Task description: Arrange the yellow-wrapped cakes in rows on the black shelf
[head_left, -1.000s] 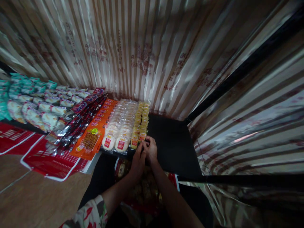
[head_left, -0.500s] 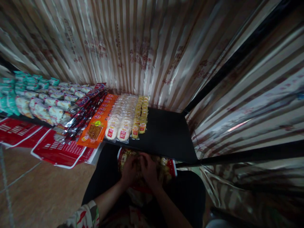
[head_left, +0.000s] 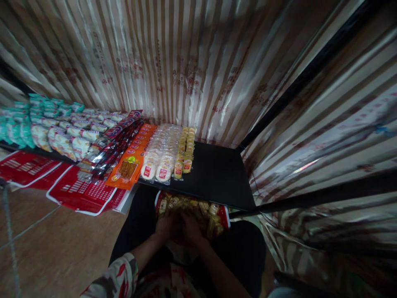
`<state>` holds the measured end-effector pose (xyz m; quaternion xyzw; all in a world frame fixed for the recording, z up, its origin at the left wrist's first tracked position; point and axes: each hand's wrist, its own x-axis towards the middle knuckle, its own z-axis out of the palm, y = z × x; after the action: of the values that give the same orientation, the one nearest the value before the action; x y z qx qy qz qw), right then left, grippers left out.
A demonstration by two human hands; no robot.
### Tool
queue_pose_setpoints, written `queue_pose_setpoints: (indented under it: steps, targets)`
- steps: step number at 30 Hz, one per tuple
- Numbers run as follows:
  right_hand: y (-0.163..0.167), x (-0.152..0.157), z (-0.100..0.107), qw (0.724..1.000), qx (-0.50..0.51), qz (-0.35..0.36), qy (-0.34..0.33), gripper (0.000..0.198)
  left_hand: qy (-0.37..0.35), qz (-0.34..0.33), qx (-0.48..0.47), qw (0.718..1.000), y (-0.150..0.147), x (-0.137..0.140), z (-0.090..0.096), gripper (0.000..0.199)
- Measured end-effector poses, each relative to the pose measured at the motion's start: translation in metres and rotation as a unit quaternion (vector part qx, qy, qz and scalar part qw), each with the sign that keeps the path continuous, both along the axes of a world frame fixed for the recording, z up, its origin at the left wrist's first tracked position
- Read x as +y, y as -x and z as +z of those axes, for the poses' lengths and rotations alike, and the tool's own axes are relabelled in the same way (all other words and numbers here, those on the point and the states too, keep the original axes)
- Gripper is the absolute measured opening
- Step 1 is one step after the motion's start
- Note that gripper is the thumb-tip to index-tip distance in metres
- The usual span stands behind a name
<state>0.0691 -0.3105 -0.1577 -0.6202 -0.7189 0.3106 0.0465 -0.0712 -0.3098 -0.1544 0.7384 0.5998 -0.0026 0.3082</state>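
On my lap sits a red bag [head_left: 226, 216] with a pale rim, filled with small yellow-wrapped snack packets [head_left: 214, 210]. My left hand [head_left: 166, 225] reaches down into it at the left, and my right hand [head_left: 190, 227] is close beside it. The fingers of both hands are dark and sunk among the packets, so what they grip, if anything, is hidden. Just beyond the bag, two rows of yellow snack packets [head_left: 187, 165] stand on the black shelf [head_left: 221, 174], next to white round crackers in clear wrappers [head_left: 163, 169].
Leftward along the shelf lie an orange snack bag [head_left: 128, 165], dark red packets [head_left: 114, 145], white packets [head_left: 57, 138] and teal packets [head_left: 26, 132]. Red bags [head_left: 83, 190] hang at its front edge. A striped curtain [head_left: 192, 62] and black bars [head_left: 300, 82] enclose the shelf.
Both hands have moved slightly down and toward me within the bag, uncovering more yellow packets at its far side. The view has shifted a little; the shelf rows look unchanged.
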Motion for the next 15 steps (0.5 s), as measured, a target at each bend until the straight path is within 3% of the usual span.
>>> queue_pose_setpoints:
  steps: [5,9,12,15]
  targets:
    - [-0.009,0.006,0.017,1.0,-0.007,0.01,-0.005,0.044,0.018,0.093,-0.153,0.984,0.003,0.009,0.018,0.033]
    - [-0.014,0.01,0.033,0.999,0.012,0.01,-0.042,0.035,0.001,0.126,-0.205,0.971,0.007,0.025,0.029,0.031]
    - [-0.017,0.011,0.044,0.994,0.088,-0.033,-0.063,0.031,0.002,0.14,-0.262,0.955,0.011,0.038,0.037,0.031]
    - [-0.02,0.013,0.055,0.975,0.193,-0.084,-0.071,0.029,0.036,0.157,-0.364,0.918,0.013,0.046,0.051,0.031]
